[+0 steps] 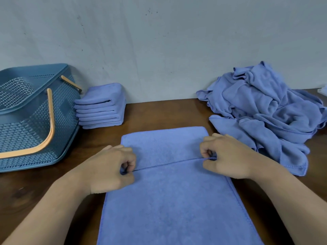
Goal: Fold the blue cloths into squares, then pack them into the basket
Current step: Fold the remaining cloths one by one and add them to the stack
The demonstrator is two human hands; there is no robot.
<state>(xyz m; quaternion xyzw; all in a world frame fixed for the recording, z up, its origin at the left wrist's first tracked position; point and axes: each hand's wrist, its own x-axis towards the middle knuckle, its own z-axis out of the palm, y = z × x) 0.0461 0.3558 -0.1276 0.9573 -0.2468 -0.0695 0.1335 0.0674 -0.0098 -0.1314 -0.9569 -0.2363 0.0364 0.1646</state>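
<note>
One basket (68, 106) with two orange handles (50, 121), one stack (101, 106) of roughly six folded cloths, and one loose heap (265, 106). The left hand (113, 167) and right hand (228, 156) each pinch the single flat cloth (168, 200) at its upper layer's edge.

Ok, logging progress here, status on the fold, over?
Left grip and right grip each pinch the fold edge of the flat cloth. Folded stack beside basket, unpacked. Crumpled pile waits right. Nothing blocking.
</note>
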